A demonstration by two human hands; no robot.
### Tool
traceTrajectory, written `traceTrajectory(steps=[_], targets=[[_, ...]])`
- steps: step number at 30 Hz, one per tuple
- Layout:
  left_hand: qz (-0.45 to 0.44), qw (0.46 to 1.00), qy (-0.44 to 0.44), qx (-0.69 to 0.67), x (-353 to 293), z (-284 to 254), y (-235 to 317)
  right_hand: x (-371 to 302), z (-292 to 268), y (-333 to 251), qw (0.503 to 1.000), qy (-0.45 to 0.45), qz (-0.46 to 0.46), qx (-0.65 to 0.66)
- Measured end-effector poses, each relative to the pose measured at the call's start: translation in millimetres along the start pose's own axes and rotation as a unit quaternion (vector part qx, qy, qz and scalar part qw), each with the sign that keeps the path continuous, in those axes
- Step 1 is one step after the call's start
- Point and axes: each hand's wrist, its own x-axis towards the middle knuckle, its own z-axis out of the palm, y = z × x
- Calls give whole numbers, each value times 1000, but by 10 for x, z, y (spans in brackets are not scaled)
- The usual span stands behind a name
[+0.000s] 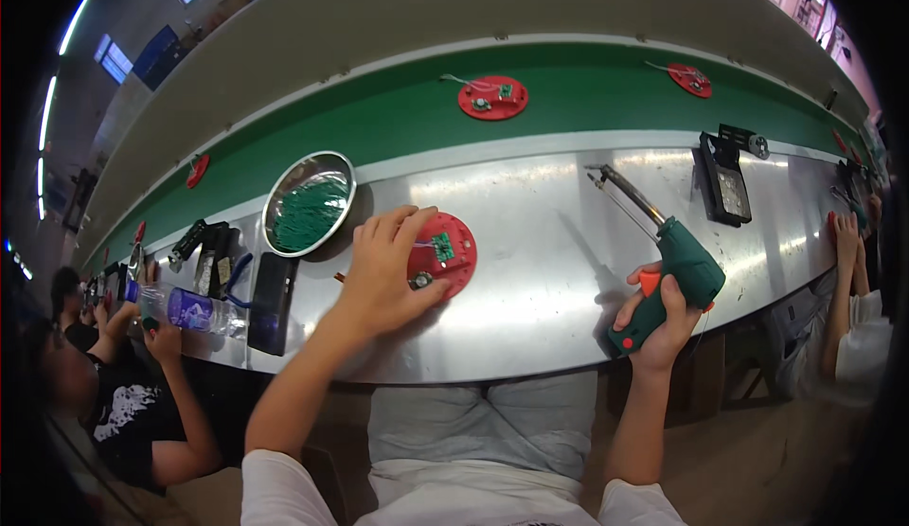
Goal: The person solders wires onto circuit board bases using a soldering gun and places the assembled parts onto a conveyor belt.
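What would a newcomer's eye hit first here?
Likely the dark green, orange-triggered soldering gun in the right hand, over the right side of the silvery metal bench. Next, the round red plastic disc carrying a green circuit board, mid-bench, with the left hand over its left part. Then the round metal bowl of thin green strands, farther left.

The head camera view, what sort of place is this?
Probably an electronics assembly workshop: red discs carrying small circuit boards lie along a green strip, likely a conveyor belt; the right hand holds a green soldering gun; other people are along the metal bench.
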Motion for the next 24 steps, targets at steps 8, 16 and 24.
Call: traceTrajectory(steps=[8,16,24], targets=[[-26,979,92,182,1104,327,-747,23,35,31,999,49,6,-18],[39,989,47,135,2524,1442,-681,43,45,87,990,128,-11,64],[-110,992,-36,-40,2761,1737,-725,79,70,29,994,102,2,33]])
